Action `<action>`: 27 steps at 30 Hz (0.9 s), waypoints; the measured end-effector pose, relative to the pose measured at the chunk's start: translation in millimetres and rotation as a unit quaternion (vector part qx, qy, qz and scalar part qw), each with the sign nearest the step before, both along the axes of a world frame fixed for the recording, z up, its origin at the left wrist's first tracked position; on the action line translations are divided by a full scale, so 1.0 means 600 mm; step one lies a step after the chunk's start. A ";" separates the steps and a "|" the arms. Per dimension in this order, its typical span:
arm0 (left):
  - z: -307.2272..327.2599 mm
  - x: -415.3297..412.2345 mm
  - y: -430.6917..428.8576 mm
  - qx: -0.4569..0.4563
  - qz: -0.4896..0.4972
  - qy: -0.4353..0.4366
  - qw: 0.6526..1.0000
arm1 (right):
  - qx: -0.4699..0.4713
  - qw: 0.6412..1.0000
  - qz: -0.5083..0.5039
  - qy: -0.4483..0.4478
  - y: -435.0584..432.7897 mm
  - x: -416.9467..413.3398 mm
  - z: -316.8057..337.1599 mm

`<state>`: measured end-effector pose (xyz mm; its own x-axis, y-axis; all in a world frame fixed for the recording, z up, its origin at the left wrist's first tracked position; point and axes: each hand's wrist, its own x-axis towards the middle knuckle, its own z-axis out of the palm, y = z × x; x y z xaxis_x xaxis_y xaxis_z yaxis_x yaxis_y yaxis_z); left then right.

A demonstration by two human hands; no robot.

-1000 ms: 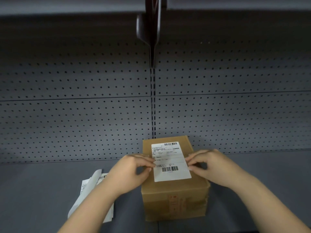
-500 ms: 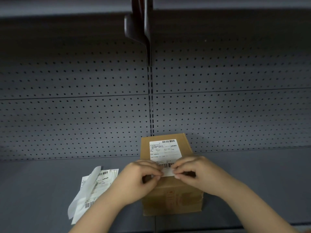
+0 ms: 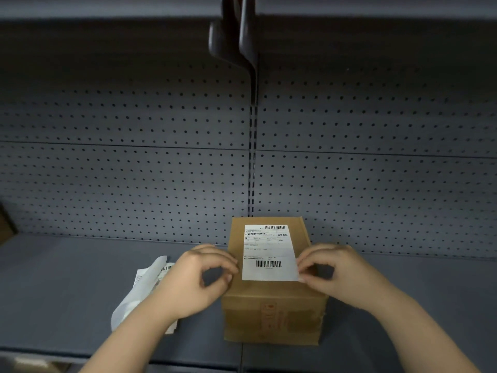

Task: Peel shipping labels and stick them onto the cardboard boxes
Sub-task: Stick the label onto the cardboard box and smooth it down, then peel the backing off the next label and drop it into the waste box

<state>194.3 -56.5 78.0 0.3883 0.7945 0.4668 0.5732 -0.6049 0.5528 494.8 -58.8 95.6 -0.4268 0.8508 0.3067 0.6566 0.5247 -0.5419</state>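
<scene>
A brown cardboard box [image 3: 271, 313] stands on the grey shelf, just right of centre. A white shipping label [image 3: 269, 251] with two barcodes lies flat on its top. My left hand [image 3: 199, 281] is curled at the box's upper left edge, thumb and forefinger nearly meeting just beside the label's left side, with nothing in them. My right hand [image 3: 338, 273] has its thumb and fingertips pinched on the label's lower right corner. A loose pile of label sheets and peeled backing paper [image 3: 145, 289] lies on the shelf to the left, partly under my left forearm.
The grey shelf board [image 3: 67, 292] runs the full width, with a perforated back panel [image 3: 134, 170] behind the box. A dark bracket [image 3: 234, 41] hangs from the shelf above. A brown object shows at the far left edge [image 3: 5, 224].
Both hands slid apart from the middle of the label's near edge to its left and right sides. The label now lies uncovered and flat on the box top.
</scene>
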 end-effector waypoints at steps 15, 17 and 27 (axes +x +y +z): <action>0.045 -0.130 0.056 -0.067 0.106 -0.001 0.992 | 0.048 0.996 -0.062 -0.032 0.070 -0.176 0.043; 0.043 -0.168 0.062 -0.067 0.106 -0.003 0.992 | 0.052 0.995 -0.071 -0.040 0.069 -0.215 0.046; 0.002 -0.341 0.091 -0.098 0.099 0.028 0.990 | 0.033 0.996 -0.066 -0.041 0.079 -0.424 -0.003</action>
<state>-10.2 -2.2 79.3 0.2364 0.9310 0.2780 0.7031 -0.3614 0.6124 240.5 -11.6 93.6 -0.3382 0.8803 0.3327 0.7636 0.4633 -0.4497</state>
